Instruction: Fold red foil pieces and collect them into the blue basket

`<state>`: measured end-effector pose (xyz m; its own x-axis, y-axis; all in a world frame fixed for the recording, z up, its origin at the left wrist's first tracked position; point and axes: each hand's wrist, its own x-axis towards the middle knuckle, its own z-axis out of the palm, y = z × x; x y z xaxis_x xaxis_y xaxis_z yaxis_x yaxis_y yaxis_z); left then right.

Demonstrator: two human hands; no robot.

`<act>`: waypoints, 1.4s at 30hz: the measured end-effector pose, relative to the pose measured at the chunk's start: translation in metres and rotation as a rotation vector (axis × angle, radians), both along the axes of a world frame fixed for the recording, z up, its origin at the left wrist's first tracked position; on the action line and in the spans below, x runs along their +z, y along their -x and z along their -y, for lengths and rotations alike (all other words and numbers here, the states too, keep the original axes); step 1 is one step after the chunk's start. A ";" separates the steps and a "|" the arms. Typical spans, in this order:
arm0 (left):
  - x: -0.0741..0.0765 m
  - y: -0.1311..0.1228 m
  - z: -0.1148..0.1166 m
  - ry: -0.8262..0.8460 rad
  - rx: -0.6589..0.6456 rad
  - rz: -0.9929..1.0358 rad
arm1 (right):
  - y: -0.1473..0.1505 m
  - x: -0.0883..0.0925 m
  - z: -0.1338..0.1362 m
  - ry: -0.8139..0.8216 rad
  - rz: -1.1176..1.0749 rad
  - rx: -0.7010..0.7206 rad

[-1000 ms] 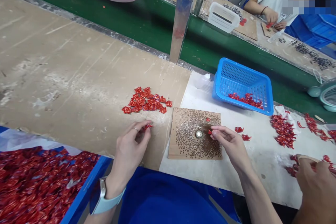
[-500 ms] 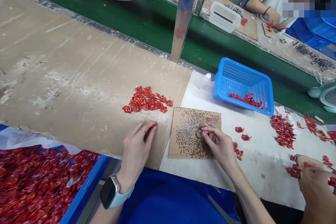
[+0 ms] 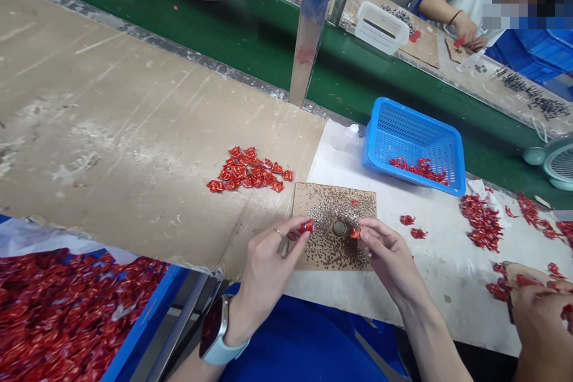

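My left hand, with a watch on its wrist, pinches a small shiny red piece between thumb and fingers over the left part of a cardboard square. Opposite it, my right hand grips a smaller red-orange piece in its fingertips. Many tiny metallic bits cover the cardboard around a small round disc, which lies between the two hands. One loose red bit rests near the board's upper right. Left of the board lies a cluster of shiny red pieces.
A blue basket holding red parts stands behind the board, beside a small clear bottle. Piles of red parts lie rightward, near a co-worker's hand. A bin of red pieces is lower left. A metal post rises behind.
My left hand has moved right, from the bare tabletop to over the cardboard, carrying the red piece. My right hand has shifted slightly right, away from the disc, with its small red-orange piece.
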<state>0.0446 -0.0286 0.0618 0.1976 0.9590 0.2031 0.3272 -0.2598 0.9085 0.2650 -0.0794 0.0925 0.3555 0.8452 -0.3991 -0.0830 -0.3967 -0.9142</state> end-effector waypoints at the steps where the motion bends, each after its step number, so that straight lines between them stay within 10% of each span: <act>1: 0.002 -0.004 0.002 -0.003 -0.015 0.017 | 0.001 0.002 0.001 0.001 -0.020 -0.002; 27: 0.018 -0.028 0.014 -0.061 -0.069 0.058 | 0.054 0.018 0.004 -0.220 0.218 -0.051; 42: 0.003 -0.029 0.009 -0.126 -0.223 -0.005 | 0.047 0.002 0.009 -0.169 0.229 -0.048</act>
